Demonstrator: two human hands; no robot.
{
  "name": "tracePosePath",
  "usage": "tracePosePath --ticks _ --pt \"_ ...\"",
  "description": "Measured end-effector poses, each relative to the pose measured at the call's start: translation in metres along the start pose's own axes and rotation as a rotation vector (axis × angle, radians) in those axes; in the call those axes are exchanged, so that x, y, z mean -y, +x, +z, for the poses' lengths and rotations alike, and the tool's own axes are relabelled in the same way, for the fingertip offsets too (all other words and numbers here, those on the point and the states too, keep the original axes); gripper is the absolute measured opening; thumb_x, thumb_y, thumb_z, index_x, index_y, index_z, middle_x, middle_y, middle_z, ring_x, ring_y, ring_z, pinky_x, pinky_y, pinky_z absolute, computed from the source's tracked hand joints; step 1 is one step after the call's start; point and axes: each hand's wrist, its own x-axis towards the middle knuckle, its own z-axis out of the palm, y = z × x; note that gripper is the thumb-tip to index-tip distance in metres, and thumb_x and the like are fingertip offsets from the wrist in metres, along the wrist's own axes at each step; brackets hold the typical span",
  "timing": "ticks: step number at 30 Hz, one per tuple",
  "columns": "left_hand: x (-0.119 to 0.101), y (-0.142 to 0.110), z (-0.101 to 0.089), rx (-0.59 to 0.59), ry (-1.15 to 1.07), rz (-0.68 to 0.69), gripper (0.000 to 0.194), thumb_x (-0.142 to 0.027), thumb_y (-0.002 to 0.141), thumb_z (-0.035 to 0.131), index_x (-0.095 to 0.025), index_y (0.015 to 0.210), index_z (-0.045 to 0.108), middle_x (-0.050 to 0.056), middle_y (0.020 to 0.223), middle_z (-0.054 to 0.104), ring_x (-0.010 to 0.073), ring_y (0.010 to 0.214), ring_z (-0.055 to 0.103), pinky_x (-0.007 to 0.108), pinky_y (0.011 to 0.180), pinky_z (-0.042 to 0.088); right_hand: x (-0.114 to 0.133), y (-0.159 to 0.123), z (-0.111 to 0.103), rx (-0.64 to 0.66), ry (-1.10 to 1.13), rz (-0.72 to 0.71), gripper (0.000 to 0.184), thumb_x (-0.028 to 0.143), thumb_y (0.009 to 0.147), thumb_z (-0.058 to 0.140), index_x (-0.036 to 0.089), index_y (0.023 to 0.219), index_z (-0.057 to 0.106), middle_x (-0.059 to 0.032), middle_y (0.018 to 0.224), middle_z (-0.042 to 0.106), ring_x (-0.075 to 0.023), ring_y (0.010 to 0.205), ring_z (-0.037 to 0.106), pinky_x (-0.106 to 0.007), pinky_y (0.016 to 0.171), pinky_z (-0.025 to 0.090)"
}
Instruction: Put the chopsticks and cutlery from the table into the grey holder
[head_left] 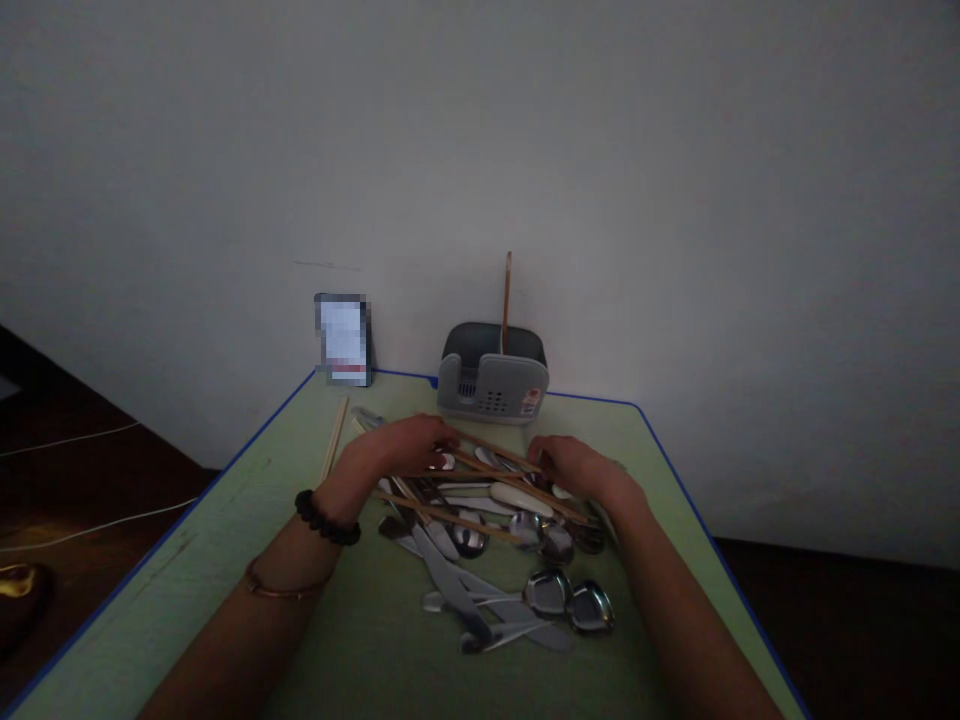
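Observation:
In the head view a pile of cutlery and wooden chopsticks (450,475) spreads over the table between my hands. My left hand (412,443) reaches over its left back side, fingers pinched at one end of a thin brown chopstick (491,446). That chopstick slants toward my right hand (570,464), whose fingers curl in at its other end. White-handled cutlery (521,500), round spoons (556,542) and a dark slotted spoon (469,540) lie below. Nearer me are table knives (450,575) and two square-bowled spoons (547,592). My fingers partly hide the pile.
A grey utensil holder (491,390) with one upright chopstick (507,300) stands at the table's back edge against the wall. A phone-like device (345,338) leans left of it. Two pale chopsticks (335,440) lie apart at left. The green table (247,560) has blue edging.

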Motion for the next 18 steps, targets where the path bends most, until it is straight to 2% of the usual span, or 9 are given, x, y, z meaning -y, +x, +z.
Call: tracePosePath --ticks 3,6,10,14,18 --pt "0.004 -0.005 -0.009 0.052 -0.035 -0.124 0.036 -0.018 0.079 0.058 -0.021 0.115 0.062 0.006 0.115 0.067 0.0213 0.102 0.062 0.026 0.084 0.048 0.002 -0.003 -0.004 0.036 0.01 0.013 0.026 0.009 0.076 0.055 0.021 0.096 0.066 -0.0042 0.086 0.073 -0.0183 0.078 0.065 -0.027 0.07 0.046" --pt "0.014 -0.013 -0.018 0.013 0.011 -0.227 0.036 -0.017 0.079 0.057 -0.019 0.115 0.062 0.007 0.117 0.066 0.0201 0.102 0.062 0.025 0.085 0.047 0.006 -0.006 -0.006 0.048 0.024 0.016 0.023 0.016 0.079 0.058 0.02 0.1 0.065 -0.0049 0.088 0.072 -0.018 0.08 0.064 -0.026 0.07 0.046" --pt "0.037 -0.022 -0.024 -0.014 0.091 -0.341 0.035 -0.019 0.08 0.057 -0.017 0.115 0.062 0.008 0.117 0.065 0.0198 0.103 0.061 0.024 0.086 0.047 0.012 -0.008 -0.005 -0.059 0.038 -0.057 0.023 0.023 0.084 0.056 0.017 0.105 0.064 -0.0096 0.098 0.068 -0.0184 0.085 0.063 -0.026 0.075 0.045" --pt "0.05 -0.018 -0.017 -0.018 0.102 -0.352 0.037 -0.018 0.081 0.055 -0.019 0.118 0.06 0.008 0.118 0.064 0.0198 0.105 0.061 0.024 0.087 0.046 0.015 -0.007 -0.001 -0.122 0.039 -0.122 0.023 0.024 0.084 0.057 0.015 0.105 0.064 -0.0124 0.106 0.064 -0.0204 0.091 0.061 -0.027 0.078 0.043" --pt "0.047 -0.006 -0.006 -0.019 0.095 -0.318 0.039 -0.017 0.079 0.055 -0.019 0.118 0.06 0.009 0.115 0.065 0.0211 0.1 0.063 0.026 0.083 0.047 0.016 -0.005 0.002 -0.123 0.046 -0.127 0.026 0.023 0.084 0.057 0.014 0.107 0.063 -0.013 0.105 0.063 -0.0218 0.092 0.06 -0.028 0.079 0.043"
